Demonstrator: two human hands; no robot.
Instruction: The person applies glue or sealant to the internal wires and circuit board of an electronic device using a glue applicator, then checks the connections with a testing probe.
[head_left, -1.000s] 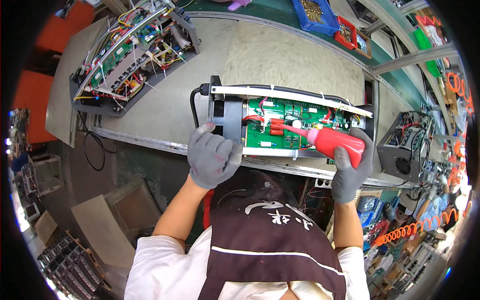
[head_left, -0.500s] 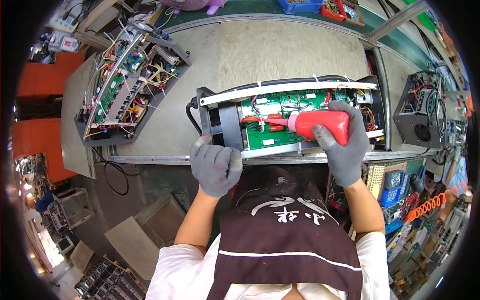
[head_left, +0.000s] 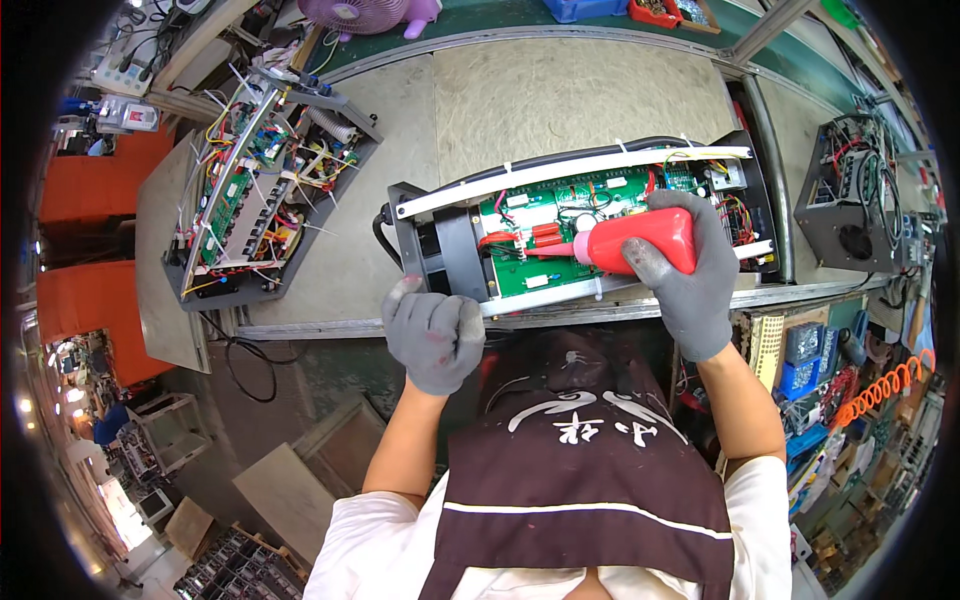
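Note:
My right hand (head_left: pixel 692 275), in a grey glove, is closed round a red squeeze bottle (head_left: pixel 625 246) with a pink neck. The bottle lies nearly level over a green circuit board (head_left: pixel 520 280), its neck facing left toward several red components (head_left: pixel 547 236). This board sits in a long dark metal chassis (head_left: pixel 464 255) with white side rails, across the bench's front edge. My left hand (head_left: pixel 432 335), also gloved and stained with red specks, is curled by the chassis's near left corner. What its fingers hold, if anything, is hidden.
Another opened chassis (head_left: pixel 255 190) full of wiring stands at the left, with a third unit (head_left: pixel 850 200) at the right. A purple fan (head_left: pixel 355 14) and a blue bin (head_left: pixel 588 9) are at the back. An orange coiled hose (head_left: pixel 870 400) hangs at the lower right.
The red bottle has shifted and tilted slightly in my right hand, and its thin nozzle now shows less clearly against the board. My left hand stays curled by the corner.

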